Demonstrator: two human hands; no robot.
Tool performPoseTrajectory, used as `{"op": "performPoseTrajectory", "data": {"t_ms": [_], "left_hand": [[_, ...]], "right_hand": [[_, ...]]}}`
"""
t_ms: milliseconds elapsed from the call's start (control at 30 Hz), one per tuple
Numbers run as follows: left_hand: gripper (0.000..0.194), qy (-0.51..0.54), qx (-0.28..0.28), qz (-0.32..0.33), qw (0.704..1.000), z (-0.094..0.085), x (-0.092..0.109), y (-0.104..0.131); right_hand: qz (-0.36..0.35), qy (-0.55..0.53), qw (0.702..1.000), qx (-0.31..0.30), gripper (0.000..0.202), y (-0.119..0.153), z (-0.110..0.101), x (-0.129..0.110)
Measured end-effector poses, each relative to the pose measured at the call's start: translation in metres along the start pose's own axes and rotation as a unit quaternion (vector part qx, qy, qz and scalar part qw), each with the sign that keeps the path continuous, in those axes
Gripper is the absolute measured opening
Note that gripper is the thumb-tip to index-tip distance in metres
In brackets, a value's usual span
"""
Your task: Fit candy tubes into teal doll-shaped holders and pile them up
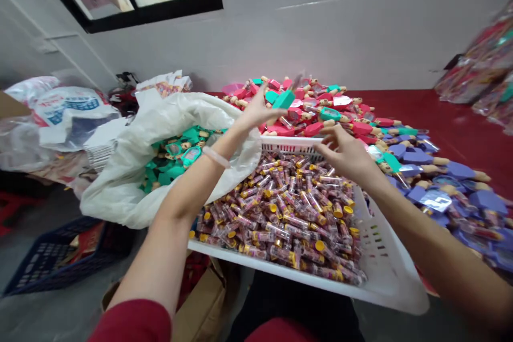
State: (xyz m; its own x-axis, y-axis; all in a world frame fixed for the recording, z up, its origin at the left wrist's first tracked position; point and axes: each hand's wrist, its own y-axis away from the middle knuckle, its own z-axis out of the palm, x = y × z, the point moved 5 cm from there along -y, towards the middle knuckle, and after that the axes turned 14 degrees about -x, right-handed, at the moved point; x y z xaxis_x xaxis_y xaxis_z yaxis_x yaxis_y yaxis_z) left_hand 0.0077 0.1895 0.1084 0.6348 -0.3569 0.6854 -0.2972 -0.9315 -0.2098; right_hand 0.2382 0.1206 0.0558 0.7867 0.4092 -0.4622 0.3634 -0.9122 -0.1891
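Observation:
Over the far edge of the basket my left hand (260, 109) is closed around a green plastic toy (284, 100); a blurred clear piece sticks up from its far end. To the right, my right hand (344, 154) hovers over the basket's far right corner, fingers bent and apart, holding nothing. Below both hands stands a white plastic basket (395, 278) full of small clear tubes (294, 219) with yellow caps. A pile of pink and red toys (316, 104) with some green ones lies just behind. At left, a white sack (116, 192) holds more green toys (172, 157).
Purple toys (425, 171) cover the right side of the red table (412, 101). Bagged goods (481, 75) are stacked at far right. White bags (68, 112) and stacked cards (102, 141) lie left. A blue crate (40, 272) and a cardboard box (204, 299) sit below.

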Motion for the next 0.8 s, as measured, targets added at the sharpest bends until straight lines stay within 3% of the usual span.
{"op": "performPoseTrajectory", "data": {"t_ms": [67, 133, 233, 333, 400, 533, 633, 800], "left_hand": [[0.059, -0.045, 0.075, 0.006, 0.996, -0.035, -0.013, -0.017], [0.046, -0.125, 0.087, -0.067, 0.986, -0.047, -0.042, -0.004], [0.039, -0.229, 0.017, -0.276, 0.933, -0.030, -0.109, 0.048], [0.049, -0.236, -0.011, -0.378, 0.895, -0.001, -0.164, 0.094], [0.057, -0.237, -0.019, -0.414, 0.878, 0.011, -0.188, 0.107], [0.041, -0.232, -0.033, -0.422, 0.876, 0.010, -0.208, 0.108], [0.036, -0.214, -0.045, -0.409, 0.886, 0.007, -0.211, 0.108], [0.057, -0.162, -0.020, -0.410, 0.897, 0.008, -0.204, 0.121]], "right_hand": [[0.002, -0.019, 0.998, -0.062, 0.031, 0.000, 0.014, 0.003], [0.017, -0.016, 0.992, -0.120, 0.025, 0.003, 0.033, 0.010], [0.039, -0.019, 0.984, -0.173, 0.021, 0.003, 0.061, 0.017], [0.025, 0.012, 0.973, -0.229, 0.021, 0.000, 0.088, 0.012], [0.017, 0.052, 0.961, -0.273, 0.022, 0.000, 0.108, 0.007], [0.017, 0.092, 0.942, -0.322, 0.028, 0.011, 0.147, 0.002], [0.008, 0.089, 0.940, -0.330, 0.024, 0.016, 0.163, 0.003], [0.010, 0.032, 0.966, -0.256, 0.023, 0.014, 0.139, 0.003]]}}
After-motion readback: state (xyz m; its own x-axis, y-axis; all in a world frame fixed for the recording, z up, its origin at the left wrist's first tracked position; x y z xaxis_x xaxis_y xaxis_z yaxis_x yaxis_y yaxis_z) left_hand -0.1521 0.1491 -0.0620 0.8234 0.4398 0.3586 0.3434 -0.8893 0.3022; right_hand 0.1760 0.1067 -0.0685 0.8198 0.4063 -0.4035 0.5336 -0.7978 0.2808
